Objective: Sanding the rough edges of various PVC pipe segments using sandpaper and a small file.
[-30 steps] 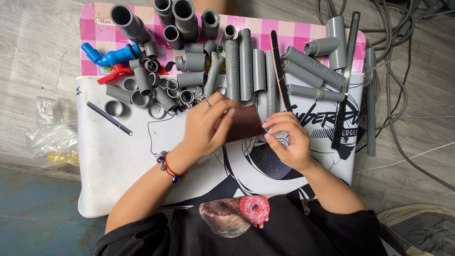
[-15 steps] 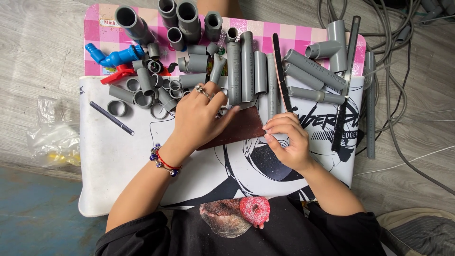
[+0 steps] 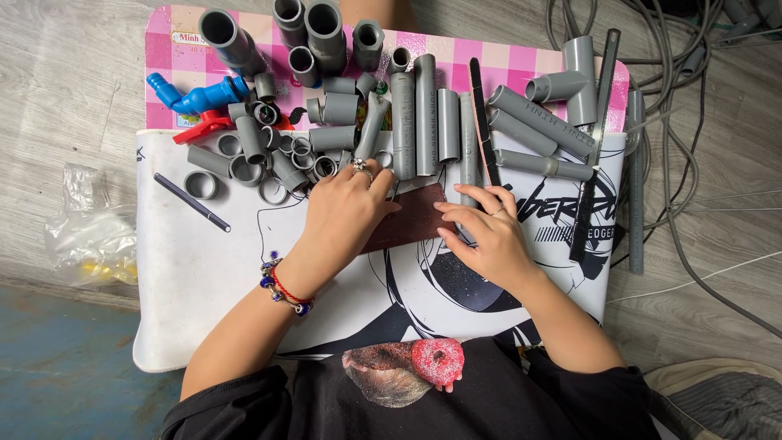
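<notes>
Left hand: The left hand lies on the left end of the dark brown sandpaper sheet. Its fingers are curled down and close together. I cannot tell if they pinch something small under them.
Right hand: The right hand lies flat on the right end of the same sheet. Its fingers are a little apart and press the sheet down.
Sandpaper sheet: It lies in the middle of the white printed mat, just below the row of long grey pipe pieces.
What changed: A moment ago the left hand was up by the pipe pieces. Now it is lower, back on the sheet. The right hand has opened out flatter than before.
What it means: It looks like the rubbing on the sheet goes on with both hands.
Same as before: The grey pipe rings, the blue pipe fitting and the thin dark pen have not moved.
Near the mat: A clear plastic bag is on the floor at the left.
</notes>
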